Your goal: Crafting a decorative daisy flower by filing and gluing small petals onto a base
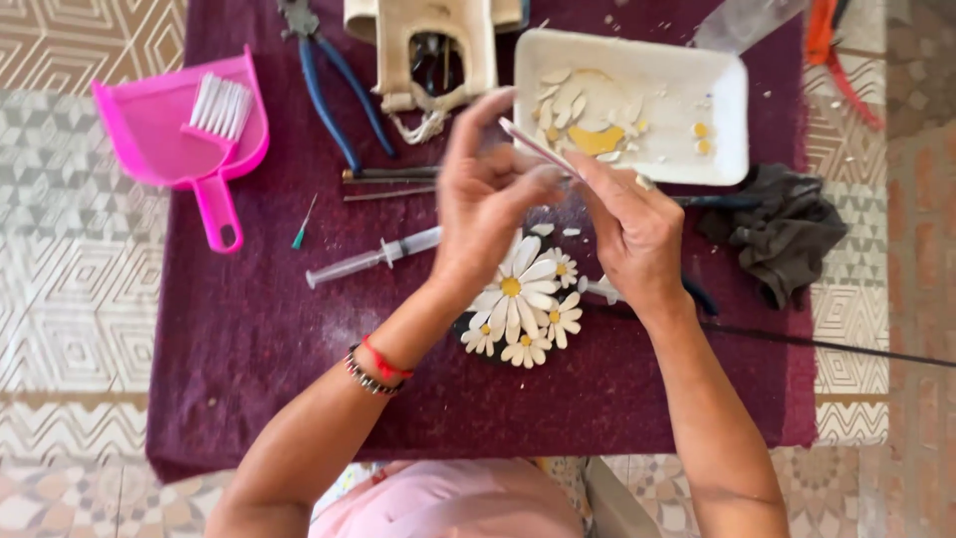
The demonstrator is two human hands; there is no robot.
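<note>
Both hands meet above the tabletop (249,329), each grip pinched shut on a thin pale strip (533,145). The left hand (488,199) has it between thumb and fingertips, forefinger raised; the right hand (627,224) closes on its lower end. The strip's long axis runs on a slant from upper left, by the tray's (732,120) near corner, down to the right, where its end goes under the right fingers and cannot be seen. What the strip is made of is hard to make out.

Below the hands lies a daisy piece (518,304), white petals around yellow centres, its upper part hidden by the left wrist. The tray holds pale and yellow chips. A syringe (368,259) lies left of the hands, its tip hidden behind the left hand. Pliers (334,80) and a cream object at the top are cut off by the frame edge. A pink dustpan (169,130) with a brush hangs over the left edge; a dark rag (782,234) lies right.
</note>
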